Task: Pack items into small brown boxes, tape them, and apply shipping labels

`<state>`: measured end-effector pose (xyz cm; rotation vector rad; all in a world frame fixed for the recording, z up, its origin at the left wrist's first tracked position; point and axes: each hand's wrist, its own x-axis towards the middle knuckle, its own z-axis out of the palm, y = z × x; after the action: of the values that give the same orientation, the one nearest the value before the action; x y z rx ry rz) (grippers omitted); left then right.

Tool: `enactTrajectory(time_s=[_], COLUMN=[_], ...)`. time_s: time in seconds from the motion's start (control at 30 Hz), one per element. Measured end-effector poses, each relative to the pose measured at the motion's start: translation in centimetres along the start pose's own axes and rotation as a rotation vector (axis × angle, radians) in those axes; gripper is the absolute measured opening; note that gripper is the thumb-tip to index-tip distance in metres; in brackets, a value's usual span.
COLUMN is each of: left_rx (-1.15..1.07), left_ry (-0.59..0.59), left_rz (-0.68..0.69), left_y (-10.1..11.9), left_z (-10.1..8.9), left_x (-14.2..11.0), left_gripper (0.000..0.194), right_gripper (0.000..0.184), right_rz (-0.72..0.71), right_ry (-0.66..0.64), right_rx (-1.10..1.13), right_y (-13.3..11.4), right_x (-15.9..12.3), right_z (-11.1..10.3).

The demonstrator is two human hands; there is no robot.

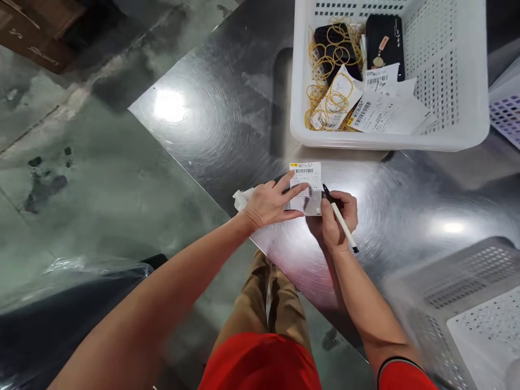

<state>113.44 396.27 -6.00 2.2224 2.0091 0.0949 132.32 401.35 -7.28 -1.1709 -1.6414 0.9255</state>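
**hand positions at the barcode label**

right hand grip: clenched on a black-and-white marker pen, held between thumb and fingers. the black tip points up and left at the right edge of the label. contact at the tip cannot be confirmed.

left hand grip: released, with the fingers spread and laid across a white barcode label. the label lies flat on the stainless steel table, under those fingers. a crumpled white scrap, paper or tissue, protrudes from beneath the left palm.

surrounding items: a white perforated plastic basket stands on the table, near the label. it contains loose yellow rubber bands, two flat black cases and barcoded paper slips. a motion-blurred grey perforated crate occupies the lower right of the view, and a lilac perforated tray sits at the right edge.

beyond the table corner lies a concrete floor, with a cardboard box at top left. khaki trousers and a red shirt show at bottom centre.
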Motion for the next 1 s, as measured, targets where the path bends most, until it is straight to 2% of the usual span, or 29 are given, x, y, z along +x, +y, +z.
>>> enactTrajectory(time_s=[0.13,0.23,0.3,0.4,0.5,0.6,0.67,0.7,0.77,0.83,0.9,0.93,1.0], left_rx=[-0.032,-0.057,-0.060,-0.044,-0.026,-0.113,-0.282,-0.398,-0.637,-0.829,-0.961,-1.006,-1.045], left_ry=[0.002,0.002,0.018,0.055,0.094,0.161,0.258,0.323,0.428,0.440,0.407,0.404,0.450], left_rz=[-0.007,-0.016,-0.017,-0.015,-0.024,-0.006,-0.023,-0.075,-0.278,-0.496,-0.656,-0.733,-0.950], left_y=[-0.1,-0.2,-0.2,-0.2,-0.5,-0.8,-0.9,-0.9,-0.8,-0.5,0.2,0.7,2.1], left_z=[0.4,0.6,0.7,0.9,1.3,1.7,1.6,1.5,1.2,0.6,-0.4,-0.9,-2.1], left_x=[0.0,0.0,-0.2,-0.3,-0.1,0.2,-0.2,-0.9,-3.1,-6.5,-10.6,-12.6,-16.6], left_gripper=[0.072,0.069,0.068,0.068,0.059,0.051,0.051,0.052,0.053,0.053,0.050,0.048,0.045], right_gripper=[0.030,0.030,0.032,0.032,0.029,0.020,0.017,0.018,0.023,0.028,0.035,0.040,0.044], right_rz=[0.110,0.179,0.181,0.142,0.178,0.200,0.128,0.071,-0.038,-0.081,-0.031,-0.002,0.050], right_ry=[0.059,0.070,0.010,-0.151,-0.277,-0.323,-0.274,-0.214,-0.069,0.014,-0.030,-0.117,-0.199], right_rx=[0.107,0.046,-0.106,-0.384,-0.516,-0.403,-0.288,-0.249,-0.218,-0.271,-0.474,-0.635,-0.799], right_y=[0.3,0.4,0.2,-0.7,-1.9,-2.5,-2.9,-3.3,-4.6,-6.6,-8.9,-9.9,-11.6], right_x=[-0.1,0.1,0.5,1.1,1.0,0.2,0.4,1.1,3.9,8.3,13.2,15.4,18.7], right_z=[0.4,0.7,0.9,1.5,2.7,3.7,3.5,3.0,1.6,0.2,-0.3,-0.2,0.4])
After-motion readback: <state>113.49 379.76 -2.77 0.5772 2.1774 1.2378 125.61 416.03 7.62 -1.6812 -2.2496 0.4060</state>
